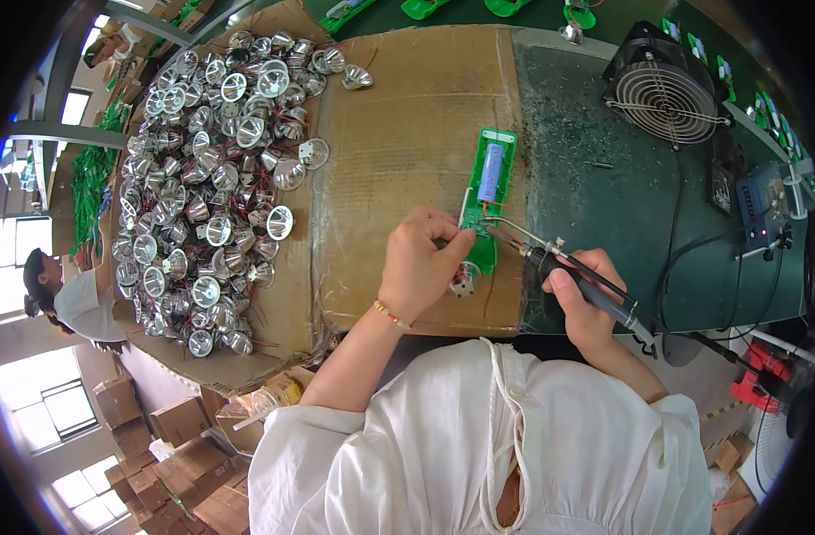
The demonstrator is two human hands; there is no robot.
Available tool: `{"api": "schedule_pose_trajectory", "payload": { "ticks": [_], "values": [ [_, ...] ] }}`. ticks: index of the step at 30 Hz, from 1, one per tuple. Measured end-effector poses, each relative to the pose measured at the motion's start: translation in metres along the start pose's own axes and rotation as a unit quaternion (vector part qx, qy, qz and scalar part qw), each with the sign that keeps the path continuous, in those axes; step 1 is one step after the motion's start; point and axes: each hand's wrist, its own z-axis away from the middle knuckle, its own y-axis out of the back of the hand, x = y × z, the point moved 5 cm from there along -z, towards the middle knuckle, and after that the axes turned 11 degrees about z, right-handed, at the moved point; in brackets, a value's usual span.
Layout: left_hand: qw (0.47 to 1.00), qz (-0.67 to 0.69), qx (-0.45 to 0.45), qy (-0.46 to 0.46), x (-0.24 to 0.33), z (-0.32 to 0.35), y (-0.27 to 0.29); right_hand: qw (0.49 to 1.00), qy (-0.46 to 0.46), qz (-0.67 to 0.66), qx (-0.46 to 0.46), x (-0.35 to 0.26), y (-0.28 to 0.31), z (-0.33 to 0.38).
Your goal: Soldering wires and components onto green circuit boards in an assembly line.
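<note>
A green plastic housing (505, 169) lies lengthwise on the cardboard, with a purple cylindrical battery cell (490, 174) in its far half and a red wire near the cell's end. My left hand (422, 259) rests at the housing's left side, thumb and fingers pinched over its middle; what they hold is too small to make out. In my right hand (587, 299) is a soldering iron (594, 294) with a thin feed tube along it. Its tip points into the housing's middle, close to my left fingertips. A small silver lamp reflector (463, 280) sits beside the near end, partly under my left hand.
A large heap of silver reflectors (216, 178) with red wires fills the cardboard at left. At right stand a round-grilled fan (664, 100) and a blue control box (762, 212) with cables. More green housings (505, 7) line the far edge. Other people are at left.
</note>
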Motion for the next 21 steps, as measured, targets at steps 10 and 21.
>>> {"api": "schedule_pose_trajectory", "payload": {
  "ticks": [10,21],
  "values": [
    [0.999,0.018,-0.017,0.035,-0.001,-0.003,0.001,1.000,-0.004,-0.016,0.014,0.003,-0.004,-0.003],
    [0.999,0.024,-0.022,0.034,-0.004,-0.005,0.002,0.999,0.016,-0.017,0.047,-0.002,0.007,0.007]
  ]
}}
